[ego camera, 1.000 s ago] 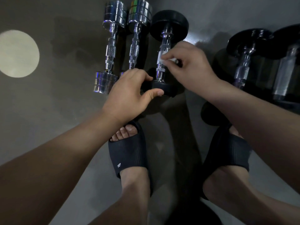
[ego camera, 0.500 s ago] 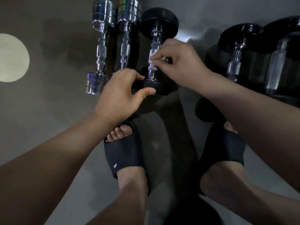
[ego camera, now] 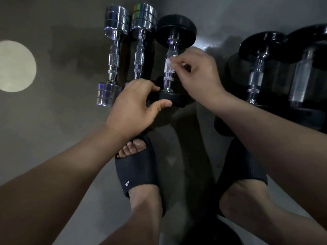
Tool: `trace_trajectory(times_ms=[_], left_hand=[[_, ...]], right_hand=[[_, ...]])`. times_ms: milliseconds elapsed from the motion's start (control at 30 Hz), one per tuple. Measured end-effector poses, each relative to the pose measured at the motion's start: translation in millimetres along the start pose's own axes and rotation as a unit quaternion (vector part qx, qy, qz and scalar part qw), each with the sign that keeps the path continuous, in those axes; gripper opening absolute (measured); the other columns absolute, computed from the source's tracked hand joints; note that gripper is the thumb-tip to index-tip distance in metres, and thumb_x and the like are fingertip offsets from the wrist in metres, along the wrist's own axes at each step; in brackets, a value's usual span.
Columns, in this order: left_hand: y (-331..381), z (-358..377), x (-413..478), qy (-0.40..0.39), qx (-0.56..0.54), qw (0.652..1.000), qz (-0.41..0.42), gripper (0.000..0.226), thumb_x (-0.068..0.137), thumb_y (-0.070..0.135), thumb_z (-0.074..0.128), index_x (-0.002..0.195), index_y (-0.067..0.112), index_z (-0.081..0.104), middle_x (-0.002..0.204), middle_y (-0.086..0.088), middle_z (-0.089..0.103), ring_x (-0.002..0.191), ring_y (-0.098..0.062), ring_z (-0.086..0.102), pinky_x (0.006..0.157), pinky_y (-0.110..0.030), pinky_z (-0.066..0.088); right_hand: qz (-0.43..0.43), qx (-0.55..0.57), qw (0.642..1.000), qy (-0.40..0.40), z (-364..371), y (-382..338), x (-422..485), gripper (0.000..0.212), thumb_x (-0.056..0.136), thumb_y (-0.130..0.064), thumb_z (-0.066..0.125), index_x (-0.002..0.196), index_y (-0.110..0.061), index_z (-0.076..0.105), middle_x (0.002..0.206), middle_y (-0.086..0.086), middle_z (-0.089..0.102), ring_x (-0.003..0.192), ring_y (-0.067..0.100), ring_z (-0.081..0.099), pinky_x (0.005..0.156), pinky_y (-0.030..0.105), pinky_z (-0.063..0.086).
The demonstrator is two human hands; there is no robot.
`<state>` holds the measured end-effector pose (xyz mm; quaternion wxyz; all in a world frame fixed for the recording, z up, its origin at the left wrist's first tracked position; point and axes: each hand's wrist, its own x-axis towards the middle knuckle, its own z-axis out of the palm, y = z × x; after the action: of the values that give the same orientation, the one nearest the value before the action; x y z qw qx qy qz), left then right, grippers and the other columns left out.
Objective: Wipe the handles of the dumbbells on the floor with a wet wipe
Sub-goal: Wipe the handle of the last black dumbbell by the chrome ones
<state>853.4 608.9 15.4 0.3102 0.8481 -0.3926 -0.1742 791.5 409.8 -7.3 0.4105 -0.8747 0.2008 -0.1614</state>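
The chrome dumbbells [ego camera: 114,55] are mirror-glossy metal with rough knurled bands on their grips. The black dumbbell [ego camera: 176,29] has matt, rubber-like heads and a shiny metal handle [ego camera: 170,69], knurled at mid-length. The wet wipe [ego camera: 168,61] looks thin, white and cloth-like. The floor [ego camera: 53,129] is smooth, dull grey. The slides [ego camera: 138,167] are matt black and ribbed.

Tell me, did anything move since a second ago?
The right hand, pinching the wet wipe, slid it slightly up the black dumbbell handle, toward the far end. The left hand kept gripping the near weight; the chrome dumbbells stayed put.
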Motion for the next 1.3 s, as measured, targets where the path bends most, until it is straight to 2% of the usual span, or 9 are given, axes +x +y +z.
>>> trace_trajectory(times_ms=[100,233,400,533,733,900,1000,1100,1300], left_hand=[[0.0,0.3,0.2,0.004,-0.004,1.000,0.003,0.048,0.087,0.052,0.071,0.105,0.007,0.067,0.099,-0.002,0.064,0.097,-0.019,0.059,0.084,-0.022,0.041],[-0.3,0.6,-0.2,0.007,-0.007,1.000,0.003,0.046,0.087,0.050,0.073,0.103,0.008,0.067,0.096,0.005,0.059,0.096,-0.018,0.058,0.083,-0.021,0.039],[-1.3,1.1,-0.4,0.009,-0.009,1.000,0.007,0.049,0.087,0.054,0.070,0.104,0.008,0.067,0.096,0.009,0.056,0.095,-0.016,0.056,0.083,-0.021,0.039],[-0.5,-0.5,0.4,-0.001,-0.009,1.000,0.003,0.047,0.087,0.052,0.072,0.104,0.008,0.067,0.098,0.001,0.063,0.096,-0.018,0.058,0.083,-0.023,0.042],[-0.1,0.1,0.3,0.003,-0.007,1.000,0.000,0.047,0.086,0.051,0.072,0.103,0.008,0.066,0.098,0.000,0.064,0.096,-0.019,0.058,0.082,-0.020,0.039],[0.0,0.0,0.0,0.004,-0.005,1.000,0.002,0.047,0.087,0.052,0.071,0.103,0.007,0.066,0.096,-0.001,0.063,0.095,-0.019,0.057,0.081,-0.019,0.037],[0.7,0.7,0.9,0.000,-0.004,1.000,0.003,0.048,0.087,0.052,0.070,0.102,0.007,0.066,0.096,-0.003,0.064,0.095,-0.020,0.058,0.081,-0.020,0.037],[0.6,0.3,0.9,-0.002,-0.007,1.000,0.001,0.048,0.087,0.052,0.071,0.102,0.007,0.066,0.096,-0.003,0.064,0.095,-0.020,0.058,0.082,-0.022,0.040],[-0.3,0.9,0.7,-0.002,0.001,1.000,0.001,0.052,0.087,0.056,0.068,0.103,0.007,0.066,0.097,-0.004,0.064,0.096,-0.021,0.058,0.082,-0.021,0.038]], right_hand=[[0.070,-0.027,0.995,0.071,7.5,1.2,20.8,0.018,0.093,-0.030,0.068,0.085,-0.017,0.080,0.082,0.002,0.068,0.076,0.005,0.058,0.074,0.014,0.044],[0.158,-0.041,0.985,0.050,15.8,9.3,10.7,0.023,0.092,-0.025,0.062,0.081,-0.012,0.077,0.076,0.004,0.069,0.073,0.013,0.060,0.073,0.038,0.050],[0.238,0.117,0.964,0.030,8.9,1.0,-17.4,0.016,0.089,-0.029,0.067,0.101,-0.027,0.077,0.092,-0.011,0.075,0.091,0.009,0.071,0.086,0.043,0.059],[0.198,0.122,0.972,0.044,4.4,-10.0,0.6,0.016,0.089,-0.021,0.068,0.104,-0.024,0.074,0.093,-0.012,0.073,0.092,0.005,0.069,0.088,0.039,0.057],[0.138,0.037,0.990,0.001,-1.3,-8.7,-3.8,0.009,0.087,-0.021,0.073,0.086,-0.012,0.074,0.090,-0.004,0.057,0.080,-0.006,0.054,0.079,0.010,0.042],[0.111,0.011,0.993,-0.043,-5.0,-9.2,-21.1,0.016,0.087,-0.022,0.074,0.078,-0.010,0.066,0.081,0.002,0.062,0.072,-0.002,0.051,0.070,0.019,0.044],[0.160,0.052,0.986,0.013,-1.8,-12.0,1.1,0.019,0.088,-0.026,0.072,0.081,-0.009,0.066,0.076,0.004,0.064,0.068,0.002,0.052,0.069,0.028,0.047],[0.198,0.062,0.977,0.047,2.9,-13.1,6.1,0.020,0.089,-0.027,0.071,0.082,-0.008,0.066,0.076,0.006,0.066,0.066,0.003,0.053,0.069,0.028,0.048],[0.223,0.073,0.972,0.002,1.9,-17.5,-13.5,0.019,0.088,-0.027,0.073,0.078,-0.012,0.068,0.077,0.002,0.070,0.069,0.003,0.058,0.069,0.025,0.049]])
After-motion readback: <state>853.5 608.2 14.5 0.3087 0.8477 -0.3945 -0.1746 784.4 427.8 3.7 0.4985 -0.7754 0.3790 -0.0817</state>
